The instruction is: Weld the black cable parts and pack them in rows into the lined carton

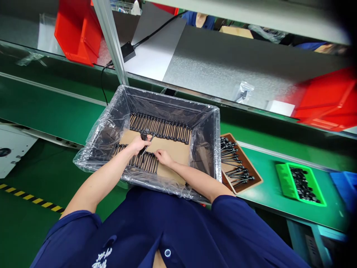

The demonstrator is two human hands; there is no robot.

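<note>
A plastic-lined black crate is in front of my body, with a cardboard sheet inside. Thin black rods with thicker heads lie side by side on it, in a far row and a near row. My left hand, over the left part of the crate, is closed round a small bunch of these black rods. At the right end of the near row, my right hand has its fingertips pinched on the head end of one rod; its grip is partly hidden.
Right of the crate stands a brown tray with more black rods. Beyond it are a green bin of small black parts and a blue bin. A shelf with red bins runs behind; its metal post rises behind the crate.
</note>
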